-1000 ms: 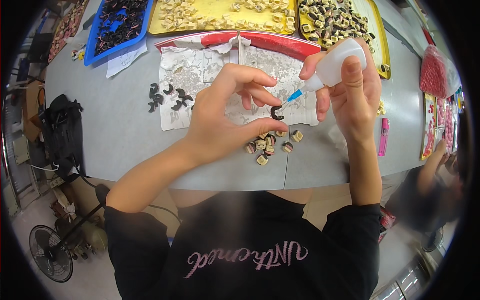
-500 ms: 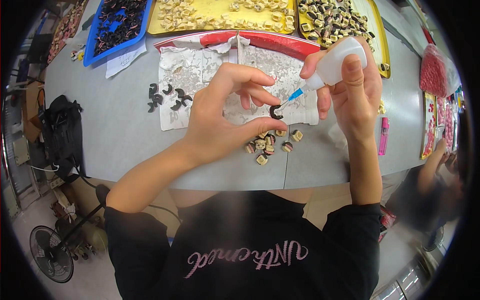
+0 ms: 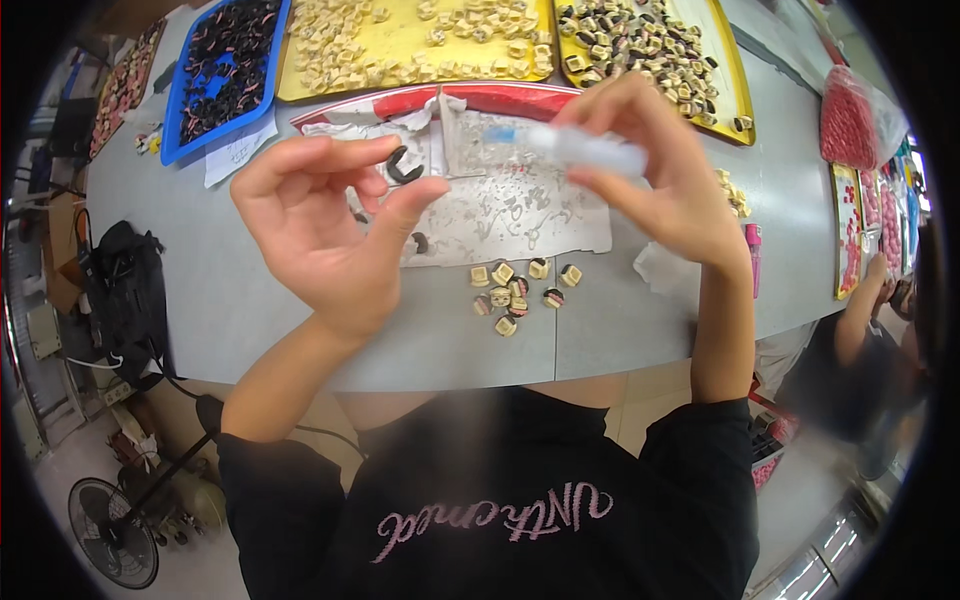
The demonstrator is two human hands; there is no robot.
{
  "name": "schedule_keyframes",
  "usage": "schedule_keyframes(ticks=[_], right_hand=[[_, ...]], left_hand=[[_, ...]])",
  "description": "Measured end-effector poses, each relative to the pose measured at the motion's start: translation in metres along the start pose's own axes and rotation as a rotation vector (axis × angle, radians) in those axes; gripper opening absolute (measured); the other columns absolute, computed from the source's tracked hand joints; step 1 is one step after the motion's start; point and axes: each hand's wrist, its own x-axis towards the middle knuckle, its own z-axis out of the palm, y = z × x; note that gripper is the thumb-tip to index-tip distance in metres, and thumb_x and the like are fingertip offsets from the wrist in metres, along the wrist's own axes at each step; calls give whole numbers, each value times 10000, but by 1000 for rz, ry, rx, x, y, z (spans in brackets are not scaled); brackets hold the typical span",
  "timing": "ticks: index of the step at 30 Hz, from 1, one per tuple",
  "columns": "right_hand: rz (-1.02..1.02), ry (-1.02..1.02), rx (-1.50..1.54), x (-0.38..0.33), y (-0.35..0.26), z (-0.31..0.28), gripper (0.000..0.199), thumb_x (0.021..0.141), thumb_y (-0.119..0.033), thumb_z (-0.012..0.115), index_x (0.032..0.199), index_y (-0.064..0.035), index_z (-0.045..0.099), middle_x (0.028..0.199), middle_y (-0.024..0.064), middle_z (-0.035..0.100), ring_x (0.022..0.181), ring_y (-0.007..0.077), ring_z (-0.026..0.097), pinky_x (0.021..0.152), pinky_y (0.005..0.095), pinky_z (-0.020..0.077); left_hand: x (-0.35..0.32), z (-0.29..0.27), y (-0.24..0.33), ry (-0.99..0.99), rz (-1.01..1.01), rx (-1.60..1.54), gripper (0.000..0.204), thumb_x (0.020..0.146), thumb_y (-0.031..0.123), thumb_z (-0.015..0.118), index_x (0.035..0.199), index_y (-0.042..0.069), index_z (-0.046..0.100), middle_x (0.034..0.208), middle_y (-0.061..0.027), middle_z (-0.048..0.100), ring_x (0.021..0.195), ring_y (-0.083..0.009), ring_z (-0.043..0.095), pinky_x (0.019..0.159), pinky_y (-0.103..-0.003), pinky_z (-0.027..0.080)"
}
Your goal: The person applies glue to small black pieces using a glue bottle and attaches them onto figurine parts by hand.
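Observation:
My left hand (image 3: 325, 225) is raised over the grey table (image 3: 250, 300) and pinches a small black C-shaped piece (image 3: 402, 166) between thumb and forefinger. My right hand (image 3: 660, 175) holds a small white squeeze bottle with a blue nozzle (image 3: 575, 145), lying sideways with the tip pointing left toward the black piece, a short gap between them. Below the hands lies a stained white paper sheet (image 3: 520, 215). A cluster of several small cream and dark square pieces (image 3: 520, 290) sits on the table just in front of the sheet.
At the back stand a blue tray of black pieces (image 3: 225, 65), a yellow tray of cream pieces (image 3: 400, 45) and a yellow tray of mixed pieces (image 3: 650, 45). A pink pen (image 3: 753, 255) lies right. Another person (image 3: 870, 340) works at right. A black bag (image 3: 120, 290) hangs left.
Both hands have lifted closer to the camera. The left hand moved left with the black piece, and the bottle turned from tip-down to lying sideways, away from the piece.

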Motion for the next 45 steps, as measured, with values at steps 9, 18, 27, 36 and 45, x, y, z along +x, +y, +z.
schedule_keyframes(ticks=[9,18,27,36,45], right_hand=[[127,5,-452,-14,-11,-22,291,763,-191,732,842,-10,518,819,136,599,766,305,577,682,378,456],[842,131,-809,-42,10,-86,253,732,-167,743,824,16,594,760,162,641,726,305,622,665,392,477],[181,188,-339,-12,-15,-47,158,762,9,685,919,20,681,864,123,652,749,188,637,653,285,508],[-118,203,243,1,-25,41,229,757,78,694,972,3,676,915,93,650,835,153,648,685,261,592],[-99,302,473,-3,-20,63,205,767,98,685,961,51,638,977,136,639,876,193,665,770,290,578]], left_hand=[[-7,3,-3,-101,-41,0,613,663,-50,817,1103,60,405,974,-114,625,724,-97,499,649,-204,424],[-10,7,-2,-172,-91,-21,576,667,-49,815,1066,60,415,967,-97,618,716,-96,485,654,-220,415],[-9,10,0,-258,-174,-12,519,691,-9,815,1048,51,443,950,-80,641,729,-88,509,657,-218,417],[-13,8,0,-281,-239,-124,631,669,-36,819,1121,73,392,950,-117,646,758,-101,532,700,-233,436],[-10,8,0,-215,-294,-209,607,681,0,823,1104,75,395,933,-80,662,723,-93,539,655,-230,443]])
